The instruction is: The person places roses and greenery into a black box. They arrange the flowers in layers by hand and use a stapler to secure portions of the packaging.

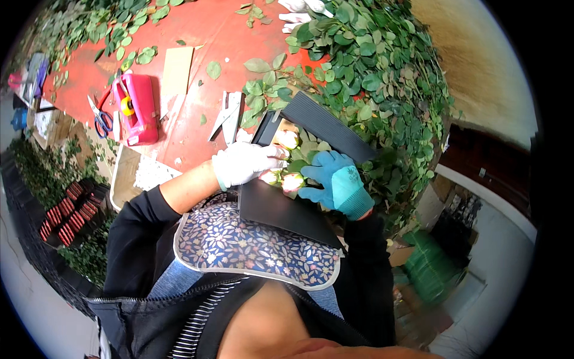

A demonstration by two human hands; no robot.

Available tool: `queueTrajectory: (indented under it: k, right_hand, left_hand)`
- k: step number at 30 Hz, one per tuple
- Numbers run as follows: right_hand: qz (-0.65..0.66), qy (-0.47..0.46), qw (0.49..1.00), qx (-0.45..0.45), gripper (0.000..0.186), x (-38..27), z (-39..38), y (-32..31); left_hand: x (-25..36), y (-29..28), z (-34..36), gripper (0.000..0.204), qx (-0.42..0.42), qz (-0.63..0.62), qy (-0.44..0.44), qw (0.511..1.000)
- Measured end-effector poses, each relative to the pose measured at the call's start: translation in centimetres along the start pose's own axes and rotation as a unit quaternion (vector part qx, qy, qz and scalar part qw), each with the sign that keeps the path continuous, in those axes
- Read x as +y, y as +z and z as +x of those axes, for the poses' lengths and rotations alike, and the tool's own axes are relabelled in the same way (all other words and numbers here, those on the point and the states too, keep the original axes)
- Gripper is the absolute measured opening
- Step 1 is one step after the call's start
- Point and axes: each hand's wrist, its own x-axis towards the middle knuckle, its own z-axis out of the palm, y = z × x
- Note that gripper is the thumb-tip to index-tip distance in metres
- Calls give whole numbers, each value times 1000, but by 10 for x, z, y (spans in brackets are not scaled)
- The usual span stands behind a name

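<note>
Pale roses with pink edges, among them an upper rose [287, 139] and a lower rose [293, 182], lie with green leaves [308, 146] in a black folder-like holder. Its ribbed far flap [329, 125] tilts up, and a smooth near flap [287, 209] rests against my apron. My left hand [248, 164], in a white glove, reaches in from the left, its fingertips closed at a rose beside the upper one. From the right, my right hand [336, 184], in a blue-and-teal glove, lies with fingers apart over the leaves, next to the lower rose. The stems are hidden.
Leafy rose stems [382, 72] pile up along the right of the red table [221, 36]. Left of the holder are a silver stapler [227, 118], a pink tape dispenser [139, 110] and scissors [101, 118]. White gloves [296, 15] lie at the far edge.
</note>
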Motion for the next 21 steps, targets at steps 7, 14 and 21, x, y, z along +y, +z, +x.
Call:
queueTrajectory:
  k: [7, 14, 21]
  right_hand:
    - [-60, 189, 980, -4, 41, 14, 12, 39]
    - [-131, 174, 974, -62, 56, 20, 20, 64]
    - [-13, 192, 977, -94, 42, 13, 12, 33]
  left_hand:
    - [3, 1, 6, 27, 25, 10, -9, 1000]
    - [6, -12, 13, 34, 24, 5, -7, 1000]
    - [17, -10, 32, 42, -2, 83, -67, 994]
